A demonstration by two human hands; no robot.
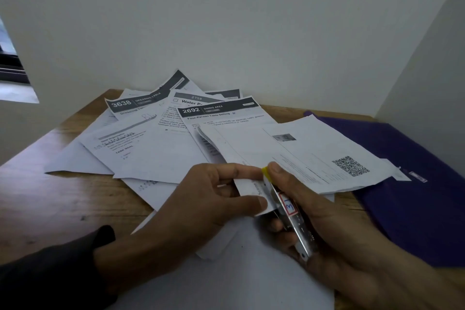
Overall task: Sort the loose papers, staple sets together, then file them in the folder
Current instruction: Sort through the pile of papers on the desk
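Papers (297, 156) pinched by left hand (201, 199); right hand (314, 211) grips stapler (289, 211) labelled perhaps "M".

Two bare hands enter from the bottom edge of the head view. The left hand (201, 199) extends from a dark, near-black long sleeve (57, 277). The sleeve cuff ends at the wrist, and its fabric appears plain, with no visible print, buttons or seams in the dim light. The right hand (334, 239) is bare, and no sleeve shows on that forearm up to the frame edge. Both hands carry short fingernails. No rings, watch or bracelets are visible on either hand.
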